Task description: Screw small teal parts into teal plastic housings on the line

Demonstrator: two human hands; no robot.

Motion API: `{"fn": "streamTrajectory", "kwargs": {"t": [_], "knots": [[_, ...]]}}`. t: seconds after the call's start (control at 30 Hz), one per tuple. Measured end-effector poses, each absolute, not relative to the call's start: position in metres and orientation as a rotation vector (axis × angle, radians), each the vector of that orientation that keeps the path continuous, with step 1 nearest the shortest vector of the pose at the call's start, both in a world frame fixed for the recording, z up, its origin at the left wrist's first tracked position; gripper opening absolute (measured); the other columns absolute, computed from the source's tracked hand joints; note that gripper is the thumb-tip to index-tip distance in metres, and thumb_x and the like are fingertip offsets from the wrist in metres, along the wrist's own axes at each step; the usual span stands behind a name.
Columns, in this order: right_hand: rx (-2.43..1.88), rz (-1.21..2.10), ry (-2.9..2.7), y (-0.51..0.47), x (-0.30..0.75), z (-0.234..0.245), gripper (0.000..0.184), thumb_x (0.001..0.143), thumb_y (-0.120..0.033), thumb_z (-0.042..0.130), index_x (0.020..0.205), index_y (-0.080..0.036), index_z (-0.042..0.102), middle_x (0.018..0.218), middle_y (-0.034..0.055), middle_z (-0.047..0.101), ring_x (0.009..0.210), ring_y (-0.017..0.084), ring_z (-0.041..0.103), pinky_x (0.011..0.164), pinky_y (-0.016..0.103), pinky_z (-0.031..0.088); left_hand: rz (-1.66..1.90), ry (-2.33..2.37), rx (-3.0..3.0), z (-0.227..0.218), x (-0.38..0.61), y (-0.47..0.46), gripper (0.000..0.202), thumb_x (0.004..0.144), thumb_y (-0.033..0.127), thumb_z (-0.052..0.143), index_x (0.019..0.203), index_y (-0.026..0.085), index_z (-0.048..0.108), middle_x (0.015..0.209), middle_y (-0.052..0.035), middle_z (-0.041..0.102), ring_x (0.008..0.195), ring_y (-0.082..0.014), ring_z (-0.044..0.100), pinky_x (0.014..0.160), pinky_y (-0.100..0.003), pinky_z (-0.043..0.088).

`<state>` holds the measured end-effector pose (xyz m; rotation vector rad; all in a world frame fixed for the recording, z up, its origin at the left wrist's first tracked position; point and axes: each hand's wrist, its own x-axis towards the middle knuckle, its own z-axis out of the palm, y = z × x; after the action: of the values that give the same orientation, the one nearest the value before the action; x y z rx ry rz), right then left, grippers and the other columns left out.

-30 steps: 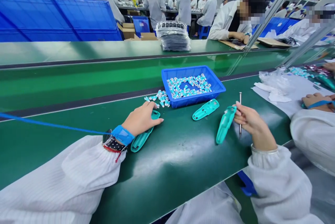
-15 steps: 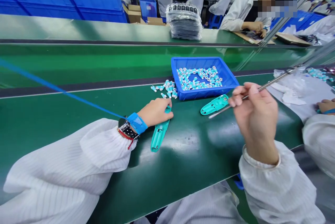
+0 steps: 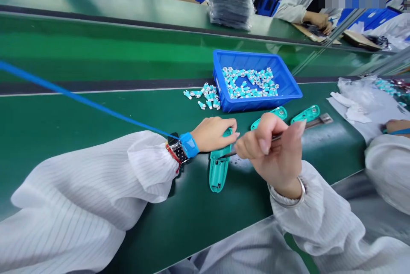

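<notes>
My left hand (image 3: 215, 134) grips the upper end of a teal plastic shell (image 3: 219, 175), long and rounded, lying with its hollow inner side up. A blue wrist strap and a watch circle that wrist. In my right hand (image 3: 272, 150) is a slim metal rod tool (image 3: 315, 122), pinched between thumb and fingers. Its far end is flat and squarish; its thin tip reaches over the middle of the shell, by a small dark part. Whether the tip touches is unclear. Two more teal shells lie beyond my right hand, a nearer one (image 3: 281, 112) and another (image 3: 306, 114).
A blue tray (image 3: 256, 105) contains many small teal-and-white pieces, with a loose pile (image 3: 209, 95) at its left. Behind runs a green belt (image 3: 112, 51). Wrapped stacked trays (image 3: 229, 2) stand past it. At right are plastic bags (image 3: 358, 94) and a co-worker's sleeve (image 3: 389, 167).
My right hand has moved left, bringing the rod's tip from open table onto the shell under my left hand. My view has tilted down, and a further teal shell is now visible.
</notes>
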<state>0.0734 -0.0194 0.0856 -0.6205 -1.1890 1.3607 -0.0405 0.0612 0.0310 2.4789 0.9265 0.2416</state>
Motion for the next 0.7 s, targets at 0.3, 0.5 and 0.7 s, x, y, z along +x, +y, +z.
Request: {"fn": "streamTrajectory", "kwargs": {"t": [0.3, 0.5, 0.7], "knots": [[-0.708, 1.184, -1.12, -0.023, 0.072, 0.092, 0.023, 0.087, -0.037, 0.047, 0.07, -0.022, 0.05, 0.05, -0.0053, 0.026, 0.043, 0.009, 0.028, 0.045, 0.025, 0.029, 0.227, 0.959, 2.487, 0.028, -0.035, 0.059, 0.031, 0.082, 0.04, 0.039, 0.081, 0.021, 0.063, 0.07, -0.0027, 0.062, 0.067, -0.0192, 0.057, 0.057, -0.027, 0.031], [-0.729, 1.046, -1.236, -0.026, 0.078, 0.097, 0.021, 0.091, -0.03, 0.042, 0.078, -0.021, 0.056, 0.052, -0.0033, 0.038, 0.045, 0.01, 0.038, 0.045, 0.025, 0.034, 0.261, 0.97, 2.448, 0.027, -0.033, 0.057, 0.031, 0.082, 0.04, 0.04, 0.086, 0.021, 0.064, 0.075, -0.0038, 0.063, 0.07, -0.0207, 0.057, 0.061, -0.029, 0.034], [-0.731, 1.133, -1.215, -0.023, 0.071, 0.092, 0.027, 0.089, -0.039, 0.045, 0.068, -0.023, 0.048, 0.048, -0.0077, 0.018, 0.037, 0.006, 0.018, 0.039, 0.021, 0.023, 0.272, 0.965, 2.516, 0.034, -0.036, 0.053, 0.031, 0.085, 0.032, 0.035, 0.084, 0.019, 0.063, 0.075, -0.0052, 0.063, 0.07, -0.0209, 0.056, 0.059, -0.029, 0.031]]}}
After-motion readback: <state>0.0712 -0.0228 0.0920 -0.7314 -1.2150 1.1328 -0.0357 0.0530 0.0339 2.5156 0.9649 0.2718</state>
